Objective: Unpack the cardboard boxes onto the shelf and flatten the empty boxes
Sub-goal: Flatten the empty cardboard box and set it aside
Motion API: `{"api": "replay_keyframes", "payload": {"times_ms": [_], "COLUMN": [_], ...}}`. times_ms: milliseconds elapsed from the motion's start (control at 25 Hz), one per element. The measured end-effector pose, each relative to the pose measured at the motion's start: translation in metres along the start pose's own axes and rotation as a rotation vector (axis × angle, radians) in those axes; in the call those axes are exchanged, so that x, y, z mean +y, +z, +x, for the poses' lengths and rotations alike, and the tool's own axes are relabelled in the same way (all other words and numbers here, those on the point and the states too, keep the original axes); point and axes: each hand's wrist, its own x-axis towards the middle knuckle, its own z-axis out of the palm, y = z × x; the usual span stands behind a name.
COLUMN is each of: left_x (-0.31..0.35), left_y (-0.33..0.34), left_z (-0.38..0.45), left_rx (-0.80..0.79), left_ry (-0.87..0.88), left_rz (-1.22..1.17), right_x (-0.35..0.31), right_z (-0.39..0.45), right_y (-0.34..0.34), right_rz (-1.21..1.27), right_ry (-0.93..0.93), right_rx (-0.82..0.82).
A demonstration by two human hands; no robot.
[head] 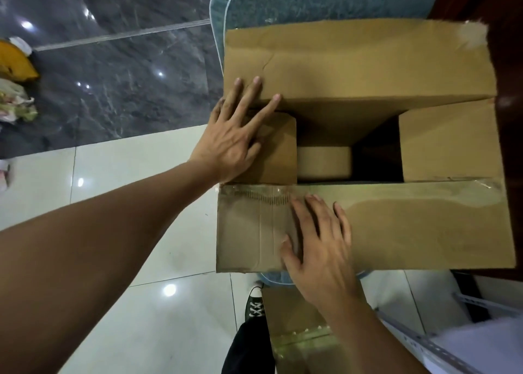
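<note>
The left hand (230, 144) was laid flat with its fingers spread and straight, the forearm stretched forward. The right hand (319, 243) was pressed down palm-first, fingers splayed.

A single wide-angle view looks from the person's head, facing forward and steeply down. It sits close above a cardboard box (365, 147), which fills the upper right and centre of the frame. Both forearms reach in from the bottom edge. The tiled floor (127, 189) spreads across the left side, bowed by the lens, and a shoe (254, 303) shows directly below.
</note>
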Motion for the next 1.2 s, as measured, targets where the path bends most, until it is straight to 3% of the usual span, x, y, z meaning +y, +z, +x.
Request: {"api": "replay_keyframes", "payload": {"times_ms": [160, 280, 400, 720, 840, 1200], "left_x": [-0.004, -0.005, -0.005, 0.001, -0.012, -0.004], "left_y": [0.005, 0.006, 0.007, 0.012, 0.015, 0.009], "left_z": [0.0, 0.0, 0.001, 0.003, 0.007, 0.006], "left_rx": [0.019, 0.021, 0.02, 0.049, 0.024, 0.027], "left_ry": [-0.009, -0.037, -0.045, -0.047, -0.053, -0.086], "left_rz": [-0.006, -0.016, -0.027, -0.136, -0.126, -0.078], "right_x": [-0.028, -0.053, -0.055, -0.065, -0.081, -0.079], "right_z": [0.038, 0.071, 0.088, 0.076, 0.048, 0.009], "right_y": [-0.008, 0.009, 0.021, 0.009, -0.02, -0.06], "right_rz": [-0.005, -0.078, 0.003, 0.088, 0.165, 0.197], "right_ry": [-0.023, -0.008, -0.009, -0.038, -0.167, -0.175], "right_rx": [0.097, 0.067, 0.081, 0.376, 0.475, 0.323]}}
